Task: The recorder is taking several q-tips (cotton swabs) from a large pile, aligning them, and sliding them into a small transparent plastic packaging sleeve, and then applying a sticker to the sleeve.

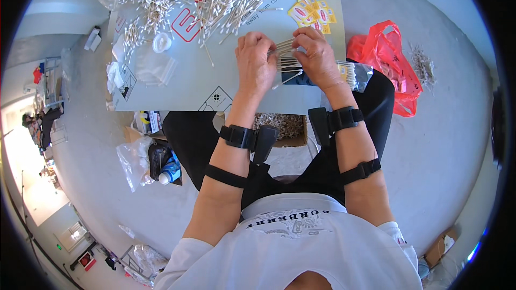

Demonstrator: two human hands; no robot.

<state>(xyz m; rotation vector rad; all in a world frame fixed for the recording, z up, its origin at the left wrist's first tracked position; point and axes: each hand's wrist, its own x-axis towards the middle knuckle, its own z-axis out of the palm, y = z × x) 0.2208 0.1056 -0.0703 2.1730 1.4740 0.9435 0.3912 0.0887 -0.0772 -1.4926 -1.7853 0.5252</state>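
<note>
A small bundle of cotton swabs (284, 48) lies crosswise between my two hands, above the near edge of the table. My left hand (255, 60) has its fingers closed at the left ends of the swabs. At the right ends, my right hand (318, 58) pinches them with thumb and fingers. Just below the bundle, more swabs (291, 64) lie side by side over a dark patch. Beside my right wrist, a clear bag (363, 75) with swabs in it rests at the table's edge. My fingers partly hide the swab tips.
A big heap of loose swabs (231, 8) covers the far part of the table (199, 83). Small yellow cards (309, 12) lie at the far right. Clear bags (155, 70) and a round white lid (161, 42) are at left. A red plastic bag (384, 53) sits on the floor.
</note>
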